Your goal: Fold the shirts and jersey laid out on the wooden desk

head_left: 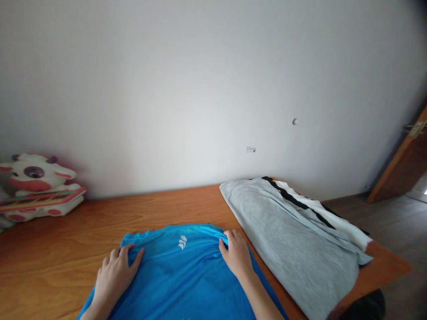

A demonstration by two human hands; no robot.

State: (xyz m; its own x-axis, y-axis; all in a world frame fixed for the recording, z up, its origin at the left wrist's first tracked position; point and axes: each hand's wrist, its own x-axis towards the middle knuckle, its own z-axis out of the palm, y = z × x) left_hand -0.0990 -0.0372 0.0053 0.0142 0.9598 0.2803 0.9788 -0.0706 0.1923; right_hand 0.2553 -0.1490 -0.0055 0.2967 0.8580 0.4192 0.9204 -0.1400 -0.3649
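A blue shirt (187, 280) with a small white leaf-like logo lies spread in front of me, its far edge across the middle of the table. My left hand (115, 273) rests on the shirt's left side, thumb apart from the bent fingers. On the right, my right hand (236, 255) pinches the far right edge, where the cloth bunches between thumb and fingers. The lower part of the shirt runs out of view at the bottom.
Right of the shirt, a grey garment (283, 244) lies over white cloth (320, 209) and black cloth. A cow-shaped toy keyboard (43, 189) stands at the left of the wooden table (156, 206). Behind is a white wall (180, 102); a door (400, 160) is far right.
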